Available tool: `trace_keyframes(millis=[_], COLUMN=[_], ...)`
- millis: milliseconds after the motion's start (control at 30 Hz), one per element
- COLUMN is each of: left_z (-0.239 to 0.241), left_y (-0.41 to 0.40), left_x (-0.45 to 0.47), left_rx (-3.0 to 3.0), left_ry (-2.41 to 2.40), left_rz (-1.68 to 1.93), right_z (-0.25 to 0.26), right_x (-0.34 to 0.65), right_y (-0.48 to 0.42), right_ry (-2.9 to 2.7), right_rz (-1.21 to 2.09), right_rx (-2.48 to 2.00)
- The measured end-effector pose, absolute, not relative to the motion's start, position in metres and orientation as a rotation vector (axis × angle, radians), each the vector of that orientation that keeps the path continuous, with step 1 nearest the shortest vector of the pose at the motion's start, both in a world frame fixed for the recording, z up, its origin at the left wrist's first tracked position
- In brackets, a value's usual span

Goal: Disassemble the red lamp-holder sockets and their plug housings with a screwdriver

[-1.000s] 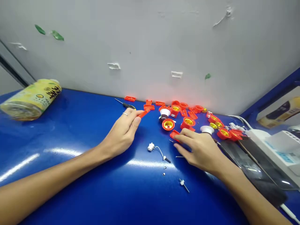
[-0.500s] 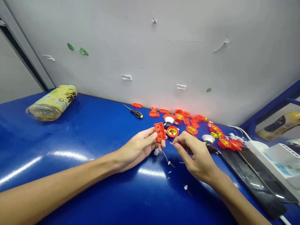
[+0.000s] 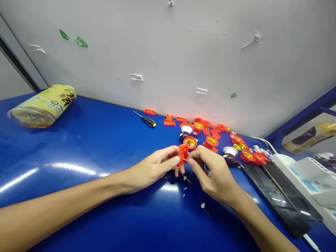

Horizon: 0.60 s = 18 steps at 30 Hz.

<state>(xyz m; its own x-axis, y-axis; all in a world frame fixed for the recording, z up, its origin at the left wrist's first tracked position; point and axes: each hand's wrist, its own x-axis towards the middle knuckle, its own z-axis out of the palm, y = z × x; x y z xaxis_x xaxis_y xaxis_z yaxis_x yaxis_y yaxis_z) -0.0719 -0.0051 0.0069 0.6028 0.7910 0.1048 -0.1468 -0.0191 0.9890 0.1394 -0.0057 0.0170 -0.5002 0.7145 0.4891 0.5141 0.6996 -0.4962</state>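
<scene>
My left hand (image 3: 162,164) is closed on a small orange-red plastic housing (image 3: 183,151), thumb at its lower edge, with the hollow side facing right. In a pinch between thumb and forefinger, my right hand (image 3: 211,171) has a thin ridged metal piece (image 3: 185,160), apparently a small spring. Its tip reaches the lower part of the housing; whether it is seated inside I cannot tell. Below the hands lie a small white-headed part with a dark pin (image 3: 187,179), a tiny screw (image 3: 185,188) and another white-headed part (image 3: 203,205).
Orange-red lamp sockets with gold threads (image 3: 211,140) and loose plastic pieces crowd the back right. A screwdriver (image 3: 148,121) and a yellow-labelled bottle (image 3: 44,105) lie further left. Black phone-like slabs (image 3: 273,199) and a white power strip (image 3: 301,178) line the right side.
My right hand has brought the metal piece left against the housing. My left hand has turned the housing so its hollow faces right. The whole view has shifted slightly.
</scene>
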Motion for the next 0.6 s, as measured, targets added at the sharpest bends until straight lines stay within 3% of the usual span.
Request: trace_keyframes(millis=[367,600], left_z=[0.017,0.021], left_y=[-0.009,-0.011], left_x=[-0.073,-0.073], left_rx=[1.491,1.362], left_ry=[0.612,0.594], left_rz=[0.836,0.826], right_z=[0.011,0.014], right_x=[0.138,0.141], right_y=[-0.009,-0.009], right_ry=[-2.126,-2.161], right_rz=[0.183,0.260], right_rx=[-0.804,-0.684])
